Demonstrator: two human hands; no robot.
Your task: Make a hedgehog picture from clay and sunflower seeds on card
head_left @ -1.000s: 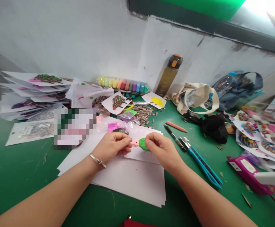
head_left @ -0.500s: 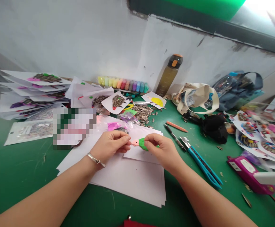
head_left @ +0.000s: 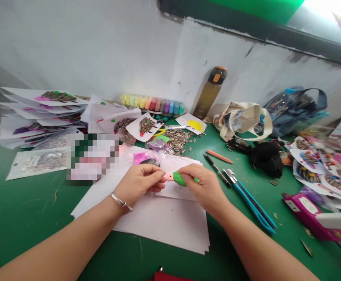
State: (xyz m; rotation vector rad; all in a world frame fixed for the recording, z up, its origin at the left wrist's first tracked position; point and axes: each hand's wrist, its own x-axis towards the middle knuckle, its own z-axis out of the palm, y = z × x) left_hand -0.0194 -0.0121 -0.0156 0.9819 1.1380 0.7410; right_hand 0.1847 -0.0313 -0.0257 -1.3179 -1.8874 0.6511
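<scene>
Both hands meet over a small white card that lies on a stack of white paper. On the card sits a clay figure with a green body and a pink tip. My left hand, with a bracelet at the wrist, has its fingers curled and pinches at the pink end. My right hand is closed over the green part, thumb and fingers pressed on it.
A pile of sunflower seeds and a row of coloured clay tubs lie behind the hands, by a brown bottle. Blue scissors, pens and a purple glue gun lie right. Finished seed cards are stacked left and right.
My right hand has slid slightly down over the green clay, showing a bit of green at its far side. The left hand keeps its pinch. The paper stack shifted a little.
</scene>
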